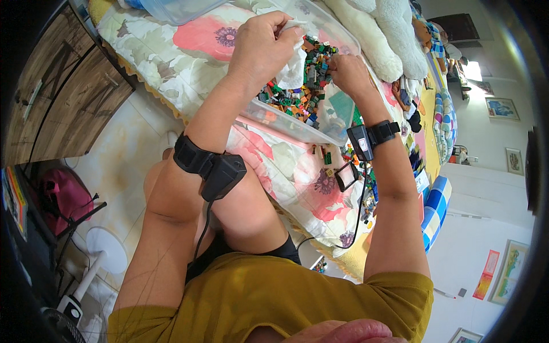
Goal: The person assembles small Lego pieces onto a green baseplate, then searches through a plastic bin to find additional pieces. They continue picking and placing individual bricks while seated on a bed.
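Observation:
My left hand (262,50) grips a crumpled white cloth or tissue (293,70), which hangs from the fingers over a clear plastic bin (286,122). Many small, mixed-colour toy building bricks (311,106) fill much of that bin. At its right side my right hand (350,73) reaches in, fingers curled down at the edge of the brick pile. Whatever those fingers pinch is too small or hidden to make out. A pale green, flat piece (339,107) lies inside the bin just below the right hand.
The bin rests on a flowered bedspread (309,194). Loose bricks (327,156) and a small dark frame-shaped piece (346,176) lie nearer me. White plush toys (377,43) sit beyond at the right, and another clear container (180,10) stands at far left. A cable (362,200) trails from my right wrist strap.

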`<action>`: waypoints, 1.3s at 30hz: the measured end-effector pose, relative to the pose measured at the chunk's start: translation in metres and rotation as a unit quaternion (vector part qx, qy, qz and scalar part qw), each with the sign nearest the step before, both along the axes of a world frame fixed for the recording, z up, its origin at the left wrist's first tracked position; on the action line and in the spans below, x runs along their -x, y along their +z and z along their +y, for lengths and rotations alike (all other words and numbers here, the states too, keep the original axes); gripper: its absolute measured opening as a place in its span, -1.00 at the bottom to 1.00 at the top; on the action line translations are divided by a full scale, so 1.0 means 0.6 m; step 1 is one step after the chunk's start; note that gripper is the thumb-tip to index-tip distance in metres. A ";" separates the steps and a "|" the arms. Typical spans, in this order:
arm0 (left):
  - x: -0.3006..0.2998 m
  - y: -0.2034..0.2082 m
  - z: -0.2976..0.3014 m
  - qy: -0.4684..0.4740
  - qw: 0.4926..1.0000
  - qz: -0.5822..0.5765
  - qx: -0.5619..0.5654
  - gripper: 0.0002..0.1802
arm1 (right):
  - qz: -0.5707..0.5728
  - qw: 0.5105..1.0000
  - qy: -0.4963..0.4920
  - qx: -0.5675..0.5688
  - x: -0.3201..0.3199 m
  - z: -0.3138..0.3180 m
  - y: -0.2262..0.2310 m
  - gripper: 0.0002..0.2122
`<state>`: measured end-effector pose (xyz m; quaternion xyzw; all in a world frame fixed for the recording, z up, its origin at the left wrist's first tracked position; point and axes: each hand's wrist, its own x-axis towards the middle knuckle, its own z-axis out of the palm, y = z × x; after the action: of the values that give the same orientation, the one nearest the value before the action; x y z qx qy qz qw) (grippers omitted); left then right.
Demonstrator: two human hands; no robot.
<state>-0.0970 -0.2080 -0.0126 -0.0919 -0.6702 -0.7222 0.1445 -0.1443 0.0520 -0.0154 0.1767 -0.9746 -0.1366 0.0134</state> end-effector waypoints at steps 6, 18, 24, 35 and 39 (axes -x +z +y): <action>0.004 -0.005 0.006 0.008 1.000 0.014 -0.002 -0.72 | -0.011 0.999 0.000 0.032 -0.004 0.001 0.001 -0.87; 0.006 -0.009 0.001 0.015 1.000 0.002 0.020 -0.71 | -0.051 0.979 0.105 0.169 -0.042 -0.023 0.009 -0.76; 0.009 -0.013 0.004 0.003 0.999 0.009 0.033 -0.72 | -0.092 0.990 0.029 0.098 -0.034 -0.027 -0.003 -0.74; 0.006 -0.013 0.003 0.008 1.000 -0.003 0.018 -0.73 | -0.150 0.970 0.002 0.189 -0.036 -0.031 -0.001 -0.76; 0.005 -0.009 0.002 0.011 1.000 0.007 0.021 -0.72 | -0.140 0.965 0.007 0.220 -0.034 -0.026 -0.008 -0.82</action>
<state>-0.1001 -0.2066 -0.0183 -0.0931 -0.6852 -0.7055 0.1552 -0.1241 0.0362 -0.0199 0.1932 -0.9717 0.1075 -0.0836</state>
